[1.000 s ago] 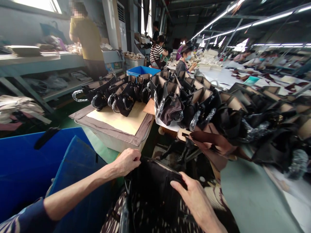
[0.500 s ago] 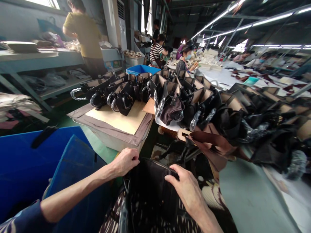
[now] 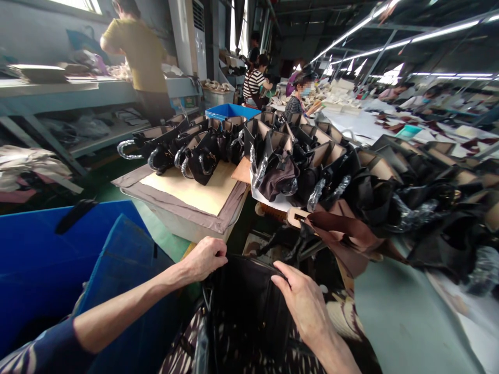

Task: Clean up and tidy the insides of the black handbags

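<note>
A black handbag (image 3: 245, 296) rests on my lap against patterned clothing, its upper edge facing away from me. My left hand (image 3: 208, 258) pinches the far left corner of that edge, fingers curled. On the right part of the same edge lies my right hand (image 3: 302, 298), thumb on the near side and the other fingers over the far side. A plastic-wrapped handle (image 3: 201, 337) hangs at the bag's near left. The bag's lower part is dark and hard to make out.
Many black bags with wrapped handles (image 3: 198, 156) crowd the cloth-covered bin (image 3: 179, 223) and the table beyond. Blue bins (image 3: 70, 244) stand at my left. Brown material (image 3: 343, 228) lies ahead right, by a pale green surface (image 3: 405, 311). Several people work further back.
The whole view has shifted slightly, so the scene sits a little further right. Both hands keep nearly the same hold on the handbag's edge.
</note>
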Demonstrator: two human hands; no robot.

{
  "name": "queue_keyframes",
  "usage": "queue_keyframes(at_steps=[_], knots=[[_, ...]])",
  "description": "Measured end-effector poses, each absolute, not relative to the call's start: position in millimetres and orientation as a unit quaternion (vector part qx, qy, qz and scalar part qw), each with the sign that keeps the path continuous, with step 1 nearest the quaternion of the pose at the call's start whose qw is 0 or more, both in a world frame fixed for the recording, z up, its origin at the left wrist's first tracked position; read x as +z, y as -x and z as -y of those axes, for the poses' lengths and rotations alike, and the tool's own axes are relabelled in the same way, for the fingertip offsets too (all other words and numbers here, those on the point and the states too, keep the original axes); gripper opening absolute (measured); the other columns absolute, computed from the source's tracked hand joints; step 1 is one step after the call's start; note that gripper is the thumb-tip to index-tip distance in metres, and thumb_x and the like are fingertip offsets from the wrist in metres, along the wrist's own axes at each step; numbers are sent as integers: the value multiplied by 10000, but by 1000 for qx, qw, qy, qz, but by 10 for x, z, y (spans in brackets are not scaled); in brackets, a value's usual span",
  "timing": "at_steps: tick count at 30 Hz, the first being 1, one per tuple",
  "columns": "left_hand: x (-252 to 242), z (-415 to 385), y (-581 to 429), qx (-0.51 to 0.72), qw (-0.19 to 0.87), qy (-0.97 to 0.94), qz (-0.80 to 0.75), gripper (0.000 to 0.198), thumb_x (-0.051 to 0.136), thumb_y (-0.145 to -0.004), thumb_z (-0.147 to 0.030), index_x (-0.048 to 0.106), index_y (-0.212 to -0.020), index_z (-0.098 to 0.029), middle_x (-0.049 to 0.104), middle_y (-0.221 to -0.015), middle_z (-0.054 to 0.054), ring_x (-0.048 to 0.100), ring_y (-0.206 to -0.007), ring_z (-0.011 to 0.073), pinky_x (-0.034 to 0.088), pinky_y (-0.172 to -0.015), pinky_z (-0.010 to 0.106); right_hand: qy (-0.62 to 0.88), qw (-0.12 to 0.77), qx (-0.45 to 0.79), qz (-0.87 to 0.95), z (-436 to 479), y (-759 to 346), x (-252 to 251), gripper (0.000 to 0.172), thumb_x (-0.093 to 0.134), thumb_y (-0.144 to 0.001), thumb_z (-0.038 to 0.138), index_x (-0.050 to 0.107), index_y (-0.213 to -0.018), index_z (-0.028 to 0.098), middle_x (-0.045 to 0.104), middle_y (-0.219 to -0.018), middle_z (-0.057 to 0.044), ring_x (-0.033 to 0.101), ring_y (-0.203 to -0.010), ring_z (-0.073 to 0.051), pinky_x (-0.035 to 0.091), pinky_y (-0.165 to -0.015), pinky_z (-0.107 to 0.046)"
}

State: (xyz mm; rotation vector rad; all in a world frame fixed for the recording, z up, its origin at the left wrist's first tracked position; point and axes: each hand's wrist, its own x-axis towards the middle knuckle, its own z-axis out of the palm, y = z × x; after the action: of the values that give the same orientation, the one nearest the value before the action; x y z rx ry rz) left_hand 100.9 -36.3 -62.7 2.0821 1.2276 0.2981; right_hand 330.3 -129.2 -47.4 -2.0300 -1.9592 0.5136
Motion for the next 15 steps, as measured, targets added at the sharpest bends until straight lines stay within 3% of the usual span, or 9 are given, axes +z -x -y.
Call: queue_keyframes(at_steps=[5, 11, 15], knots=[[-657, 365, -1043, 119, 340, -797, -485, 151, 502, -627, -141, 431, -495, -144, 477, -577, -27, 400, -545, 82, 278, -533, 202, 681, 71, 91, 723, 1283, -3221, -483, 294, 364, -879, 251, 595, -1054, 199, 633, -1069, -85, 583, -963, -228, 437, -839, -347], [-673, 379, -1042, 127, 325, -796, -496, 134, 491, -628, -128, 442, -503, -142, 467, -568, -31, 399, -542, 79, 268, -538, 201, 707, 70, 140, 690, 1239, -3140, -466, 414, 595, -763, 312, 529, -1146, 171, 616, -1111, -92, 589, -962, -238, 447, -802, -318], [-667, 386, -1040, 131, 328, -794, -495, 139, 497, -633, -132, 448, -503, -141, 468, -562, -33, 402, -540, 79, 269, -538, 201, 725, 93, 165, 662, 1221, -3154, -463, 190, 541, -799, 277, 615, -966, 223, 672, -974, -39, 610, -891, -216, 434, -743, -295]])
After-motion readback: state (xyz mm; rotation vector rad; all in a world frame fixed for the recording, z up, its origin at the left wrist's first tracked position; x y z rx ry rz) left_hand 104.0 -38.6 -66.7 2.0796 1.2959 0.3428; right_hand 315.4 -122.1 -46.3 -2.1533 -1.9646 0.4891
